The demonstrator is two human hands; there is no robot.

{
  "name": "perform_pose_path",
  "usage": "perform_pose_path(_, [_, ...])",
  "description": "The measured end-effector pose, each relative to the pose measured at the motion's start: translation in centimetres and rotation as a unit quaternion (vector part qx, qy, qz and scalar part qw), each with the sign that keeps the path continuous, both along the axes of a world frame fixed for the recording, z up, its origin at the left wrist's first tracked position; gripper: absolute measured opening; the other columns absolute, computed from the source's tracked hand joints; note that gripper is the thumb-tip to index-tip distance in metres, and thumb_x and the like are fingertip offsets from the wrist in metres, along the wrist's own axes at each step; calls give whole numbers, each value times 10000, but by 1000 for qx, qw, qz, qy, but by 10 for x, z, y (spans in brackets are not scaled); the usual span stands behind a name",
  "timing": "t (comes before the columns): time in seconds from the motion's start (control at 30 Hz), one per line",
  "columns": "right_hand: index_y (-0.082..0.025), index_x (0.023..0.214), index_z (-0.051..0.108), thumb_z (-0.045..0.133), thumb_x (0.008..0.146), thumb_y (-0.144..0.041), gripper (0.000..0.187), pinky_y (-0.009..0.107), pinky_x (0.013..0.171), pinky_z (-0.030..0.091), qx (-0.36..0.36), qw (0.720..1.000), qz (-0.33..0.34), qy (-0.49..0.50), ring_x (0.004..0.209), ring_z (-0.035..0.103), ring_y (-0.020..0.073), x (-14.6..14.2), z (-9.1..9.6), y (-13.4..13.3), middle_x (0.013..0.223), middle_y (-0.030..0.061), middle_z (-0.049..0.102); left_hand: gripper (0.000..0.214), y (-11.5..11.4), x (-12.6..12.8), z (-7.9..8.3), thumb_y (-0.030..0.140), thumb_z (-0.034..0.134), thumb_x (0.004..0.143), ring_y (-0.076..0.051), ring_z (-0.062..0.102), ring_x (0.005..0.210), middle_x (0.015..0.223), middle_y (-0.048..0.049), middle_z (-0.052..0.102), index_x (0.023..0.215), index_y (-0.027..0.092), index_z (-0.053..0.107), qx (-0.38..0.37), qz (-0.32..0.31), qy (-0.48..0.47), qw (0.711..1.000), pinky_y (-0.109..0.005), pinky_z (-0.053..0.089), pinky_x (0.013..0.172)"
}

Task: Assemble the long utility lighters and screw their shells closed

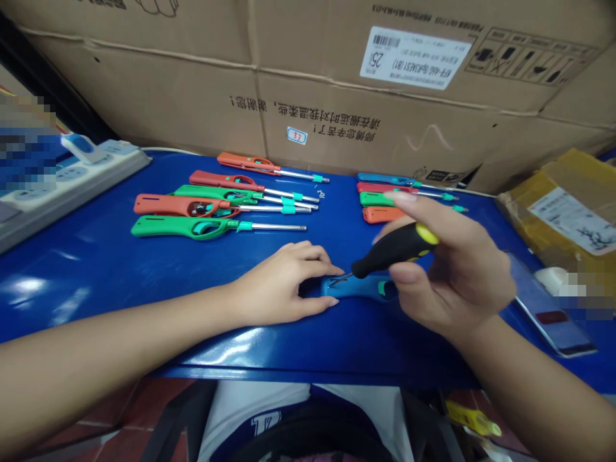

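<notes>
Before the cardboard carton (pixel 192 102), a screwdriver (pixel 391 250) slants onto a blue utility lighter (pixel 360 288).
The right hand (pixel 459 276) grips the screwdriver; the left hand (pixel 283 282) pinches the lighter's butt narrowly. Pressed at that slant, the tip might skid into those nearby fingertips (pixel 331 301).

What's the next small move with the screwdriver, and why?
Probably press lightly and give the screwdriver a small turn: the right hand holds it with its tip at one end of the nearest blue lighter, and the left hand braces that lighter from both sides.
</notes>
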State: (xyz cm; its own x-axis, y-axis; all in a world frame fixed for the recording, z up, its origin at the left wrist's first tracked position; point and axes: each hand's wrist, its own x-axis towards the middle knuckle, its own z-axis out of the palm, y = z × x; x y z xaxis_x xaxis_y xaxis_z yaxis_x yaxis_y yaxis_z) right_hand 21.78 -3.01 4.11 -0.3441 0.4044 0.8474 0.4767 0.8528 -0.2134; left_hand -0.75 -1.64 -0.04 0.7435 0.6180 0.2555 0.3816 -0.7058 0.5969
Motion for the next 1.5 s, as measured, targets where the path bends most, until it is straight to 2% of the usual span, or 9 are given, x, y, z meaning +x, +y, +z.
perform_pose_path(0.13, [-319,1500,442,464,1032,-329,469,400,664,649,-84,996,16,-8,893,740,239,0,0,-1,1239,63,715,277,0,0,0,332,721,902,-208,606,1012,1056,-52,668,1141,193,714,0,4,0,1000,-365,447,949])
perform_pose_path(0.27, [-335,1398,561,647,947,-358,460,378,674,646,-14,1000,3,-4,873,738,240,2,-1,2,1207,54,729,325,0,0,0,333,719,900,-212,613,1017,1065,-52,674,1195,197,697,5,2,-1,1000,-369,457,951])
perform_pose_path(0.57, [-311,1437,527,622,960,-348,488,387,716,657,-9,998,40,-44,851,753,234,5,4,0,1209,55,744,233,0,1,2,318,719,899,-214,609,1017,1055,-53,668,1103,206,724,-3,2,2,1000,-357,452,940])
perform_pose_path(0.7, [-294,1537,409,424,1019,-259,519,465,883,638,-42,993,89,-61,1097,721,259,6,9,-2,1405,42,646,244,0,1,1,316,724,895,-213,605,1005,1041,-55,664,1103,187,723,-3,3,-1,1000,-357,448,928])
perform_pose_path(0.87, [-300,1421,560,625,959,-299,466,375,737,657,4,998,29,-58,884,761,232,5,11,-4,1205,37,751,254,0,1,2,309,723,896,-209,601,999,1031,-51,658,1125,199,719,-11,2,1,1000,-362,450,936])
perform_pose_path(1.03, [-306,1528,424,418,1040,-300,489,428,794,650,-89,993,49,-61,1000,744,244,9,10,-1,1344,45,680,252,-1,1,2,320,731,894,-202,607,997,1027,-48,659,1105,183,721,-10,4,-5,1000,-354,452,937])
perform_pose_path(1.2, [-282,1372,613,606,972,-338,404,355,774,636,-11,999,0,-49,918,749,235,11,9,2,1154,40,765,299,-1,1,1,318,731,896,-202,601,1005,1043,-53,657,1159,179,706,-7,3,-1,1000,-354,448,940])
perform_pose_path(1.37, [-279,1481,509,480,1017,-252,466,346,704,620,-121,987,110,-12,780,720,177,8,9,2,1235,46,721,258,-1,1,1,320,738,894,-202,599,1009,1038,-53,655,1107,175,722,-12,6,4,1000,-352,442,947])
perform_pose_path(1.5, [-283,1372,624,662,938,-262,436,348,720,607,-28,997,57,-39,766,709,191,9,11,2,1080,32,766,302,-1,1,1,324,740,897,-198,598,1006,1036,-50,653,1159,175,709,-14,3,0,1000,-349,442,937])
